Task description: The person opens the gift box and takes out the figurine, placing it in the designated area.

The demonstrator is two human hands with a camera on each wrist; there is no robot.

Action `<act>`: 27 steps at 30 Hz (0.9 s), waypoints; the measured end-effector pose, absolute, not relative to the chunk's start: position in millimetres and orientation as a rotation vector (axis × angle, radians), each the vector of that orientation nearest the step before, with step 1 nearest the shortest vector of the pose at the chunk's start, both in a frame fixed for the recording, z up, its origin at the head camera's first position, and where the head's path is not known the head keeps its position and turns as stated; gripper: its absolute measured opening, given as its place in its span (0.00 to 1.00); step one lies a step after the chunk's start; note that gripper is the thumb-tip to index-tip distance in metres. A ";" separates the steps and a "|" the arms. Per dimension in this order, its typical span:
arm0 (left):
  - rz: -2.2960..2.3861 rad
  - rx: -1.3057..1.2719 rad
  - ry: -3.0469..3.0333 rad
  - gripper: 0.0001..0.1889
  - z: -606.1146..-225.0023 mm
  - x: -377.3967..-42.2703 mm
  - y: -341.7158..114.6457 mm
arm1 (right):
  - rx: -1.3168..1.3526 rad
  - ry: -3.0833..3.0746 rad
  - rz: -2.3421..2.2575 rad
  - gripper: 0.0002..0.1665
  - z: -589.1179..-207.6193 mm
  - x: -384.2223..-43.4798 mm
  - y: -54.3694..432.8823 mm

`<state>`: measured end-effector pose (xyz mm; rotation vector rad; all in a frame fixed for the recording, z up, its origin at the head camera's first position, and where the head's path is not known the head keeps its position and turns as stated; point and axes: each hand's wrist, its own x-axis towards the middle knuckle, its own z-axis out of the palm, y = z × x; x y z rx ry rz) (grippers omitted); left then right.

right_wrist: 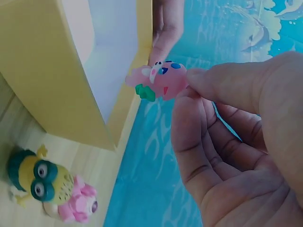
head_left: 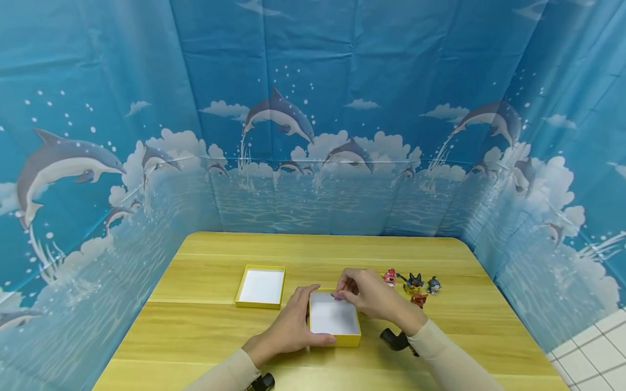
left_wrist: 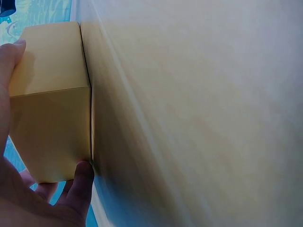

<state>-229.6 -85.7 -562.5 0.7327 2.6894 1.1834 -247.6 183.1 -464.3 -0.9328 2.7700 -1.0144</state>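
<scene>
A square yellow box (head_left: 348, 341) with a white inside stands open-topped on the table. My left hand (head_left: 293, 326) grips it from the left, thumb at the near side and fingers along the left and far sides. In the left wrist view the fingertips (left_wrist: 84, 172) press its yellow outer wall (left_wrist: 49, 132). Thumb and forefinger of my right hand (head_left: 364, 290) pinch a small pink toy figurine (right_wrist: 158, 78) with blue and green details. The head view has that figurine over the far right part of the box.
Right of the box stand several toy figures, among them a pink-red one (head_left: 389, 277), a grey one (head_left: 433, 285) and a yellow one with green goggles (right_wrist: 47, 177). Left of the box lies a shallow yellow lid (head_left: 261, 286), white inside up. A dolphin-print curtain (head_left: 313, 201) surrounds the table.
</scene>
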 end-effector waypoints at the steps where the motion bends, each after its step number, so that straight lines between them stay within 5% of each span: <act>1: 1.185 0.734 2.689 0.69 -562.9 -229.8 -85.9 | -0.936 2.777 -1.008 0.01 -462.9 -247.5 184.4; 27: 1.188 0.723 2.692 0.70 -563.7 -230.6 -85.4 | -0.931 2.921 -1.001 0.07 -444.6 -241.3 233.2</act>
